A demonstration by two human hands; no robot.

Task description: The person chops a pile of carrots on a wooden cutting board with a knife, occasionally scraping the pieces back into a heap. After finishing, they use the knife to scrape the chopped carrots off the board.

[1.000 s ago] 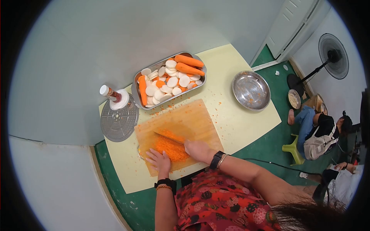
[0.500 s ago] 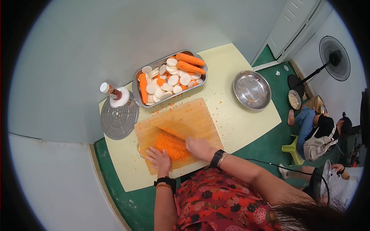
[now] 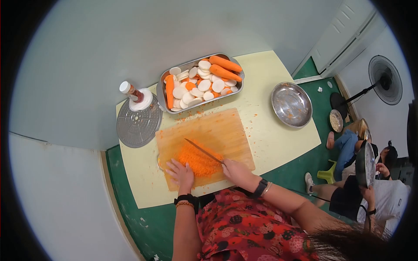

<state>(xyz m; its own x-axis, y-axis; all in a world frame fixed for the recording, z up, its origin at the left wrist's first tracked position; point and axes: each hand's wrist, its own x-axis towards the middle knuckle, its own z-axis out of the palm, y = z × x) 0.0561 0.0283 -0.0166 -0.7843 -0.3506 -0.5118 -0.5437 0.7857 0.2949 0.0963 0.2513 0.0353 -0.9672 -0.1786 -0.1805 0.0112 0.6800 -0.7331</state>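
the right hand [image 3: 234, 169] grips a thin steel knife [image 3: 203, 150] above crumbly minced carrot [image 3: 198, 159] on a rectangular wooden board [image 3: 217, 130]; the left hand [image 3: 180, 173], fingers spread, presses at seven o'clock of the heap.

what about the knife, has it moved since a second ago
yes: judged against the cutting board, the knife in the right hand has shifted slightly toward the board's right end, and its blade now shows edge-on instead of broadside

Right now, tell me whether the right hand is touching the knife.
Touching. The head view shows the right hand gripping the knife by its handle.
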